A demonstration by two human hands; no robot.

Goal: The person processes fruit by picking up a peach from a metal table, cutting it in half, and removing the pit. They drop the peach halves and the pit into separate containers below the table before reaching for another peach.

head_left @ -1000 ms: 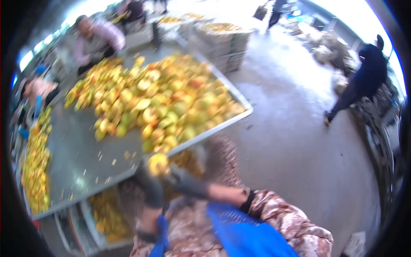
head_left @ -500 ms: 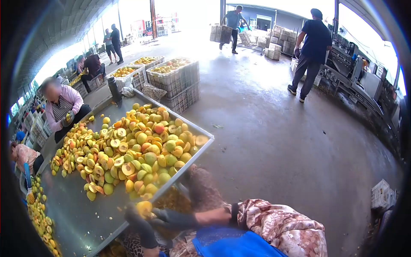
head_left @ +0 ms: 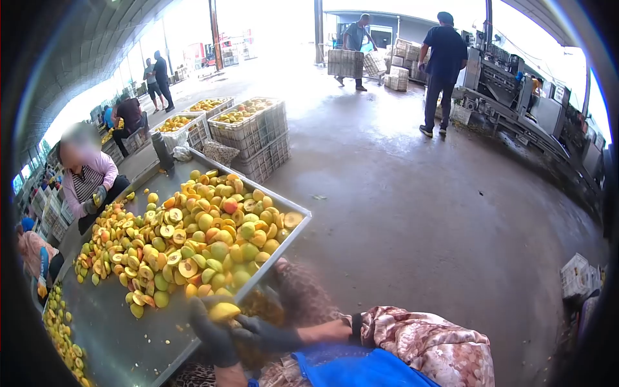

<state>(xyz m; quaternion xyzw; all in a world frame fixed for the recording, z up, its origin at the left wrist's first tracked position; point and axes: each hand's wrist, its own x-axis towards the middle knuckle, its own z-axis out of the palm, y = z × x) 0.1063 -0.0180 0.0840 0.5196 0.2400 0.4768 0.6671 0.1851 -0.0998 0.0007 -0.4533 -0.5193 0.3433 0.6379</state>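
Observation:
My left hand (head_left: 214,337), in a dark glove, is closed around a yellow peach piece (head_left: 224,312) just over the near edge of the metal table. My right hand (head_left: 265,335), also in a dark glove, is closed right beside the fruit, its fingertips close to the left hand. Whatever it grips is hidden. On the table (head_left: 122,342) lies a heap of yellow and green peaches (head_left: 193,245), many cut into halves, some showing their stone side.
Across the table a person (head_left: 90,174) in gloves handles fruit. Plastic crates (head_left: 248,138) of peaches stand beyond the table's far corner. One person carries a crate (head_left: 345,63); another stands near machinery (head_left: 516,97). More crates (head_left: 576,278) sit at right.
The peach in my left hand has turned and shows a narrower side. My view has shifted slightly. The crate carrier has moved, and the person by the machinery has stepped away from me.

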